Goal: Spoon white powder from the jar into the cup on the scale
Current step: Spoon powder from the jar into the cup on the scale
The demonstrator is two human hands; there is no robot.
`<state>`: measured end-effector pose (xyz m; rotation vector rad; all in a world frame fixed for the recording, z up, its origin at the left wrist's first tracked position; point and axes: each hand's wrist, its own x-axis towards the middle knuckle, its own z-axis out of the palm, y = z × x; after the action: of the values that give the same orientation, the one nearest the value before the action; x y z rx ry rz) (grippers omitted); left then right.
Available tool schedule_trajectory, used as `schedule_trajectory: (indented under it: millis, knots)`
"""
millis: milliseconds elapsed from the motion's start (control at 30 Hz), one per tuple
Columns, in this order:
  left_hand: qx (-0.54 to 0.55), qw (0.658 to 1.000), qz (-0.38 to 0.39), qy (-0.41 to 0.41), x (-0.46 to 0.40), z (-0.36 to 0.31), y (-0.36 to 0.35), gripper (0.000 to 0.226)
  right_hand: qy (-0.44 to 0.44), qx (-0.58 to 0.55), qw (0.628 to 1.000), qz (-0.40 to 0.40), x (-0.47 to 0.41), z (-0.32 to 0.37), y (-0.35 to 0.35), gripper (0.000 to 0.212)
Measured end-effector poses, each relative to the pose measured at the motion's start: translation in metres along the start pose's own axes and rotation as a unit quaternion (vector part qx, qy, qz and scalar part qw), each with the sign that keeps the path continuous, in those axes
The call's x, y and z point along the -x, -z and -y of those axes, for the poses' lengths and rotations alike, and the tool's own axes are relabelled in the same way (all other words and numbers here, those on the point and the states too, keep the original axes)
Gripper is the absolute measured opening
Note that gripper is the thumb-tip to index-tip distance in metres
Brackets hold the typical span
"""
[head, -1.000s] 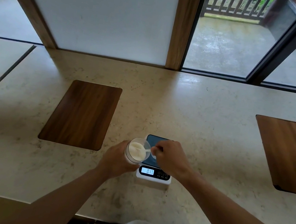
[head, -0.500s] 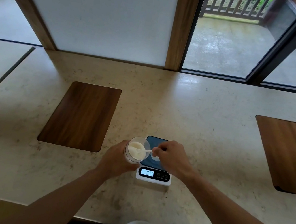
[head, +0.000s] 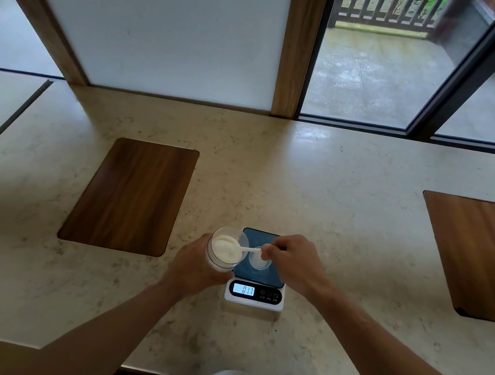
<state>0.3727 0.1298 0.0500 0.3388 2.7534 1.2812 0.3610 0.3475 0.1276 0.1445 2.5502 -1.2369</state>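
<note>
My left hand (head: pixel 192 267) holds a clear jar (head: pixel 224 249) of white powder, tilted toward the scale and lifted just left of it. My right hand (head: pixel 294 263) pinches the handle of a small white spoon (head: pixel 248 249) whose bowl lies in the jar's powder. A small clear cup (head: pixel 259 259) stands on the dark platform of a white digital scale (head: pixel 254 294), right under the spoon's handle and partly hidden by my right fingers. The scale's lit display reads 0.17 or so.
The pale stone counter (head: pixel 331 219) carries two inlaid wooden panels, one at the left (head: pixel 131 195) and one at the right (head: pixel 480 257). A wall panel and windows close the far side. The counter's near edge runs just below my forearms.
My right hand has drawn back to the right, uncovering the cup. The spoon now reaches further into the jar's powder. The jar stays in my left hand.
</note>
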Motion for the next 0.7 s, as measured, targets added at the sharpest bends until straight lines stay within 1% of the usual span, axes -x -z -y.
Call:
schedule_trajectory:
  millis: [233, 500, 567, 700]
  knots:
    - [-0.003, 1.0, 0.015, 0.018, -0.002, 0.0, -0.003, 0.054, 0.003, -0.001, 1.0, -0.01, 0.006, 0.003, 0.012, 0.024]
    - [-0.002, 0.999, 0.013, 0.038, -0.003, 0.0, -0.002, 0.064, 0.013, -0.019, 0.999, -0.023, 0.012, 0.005, 0.028, 0.026]
    - [-0.004, 0.999, 0.002, 0.044, -0.002, -0.001, -0.001, 0.067, 0.011, -0.035, 0.999, -0.028, 0.013, 0.003, 0.033, 0.026]
    - [0.002, 0.999, -0.026, 0.038, 0.0, -0.007, 0.005, 0.061, 0.006, -0.043, 0.998, -0.035, 0.012, -0.006, 0.041, 0.025]
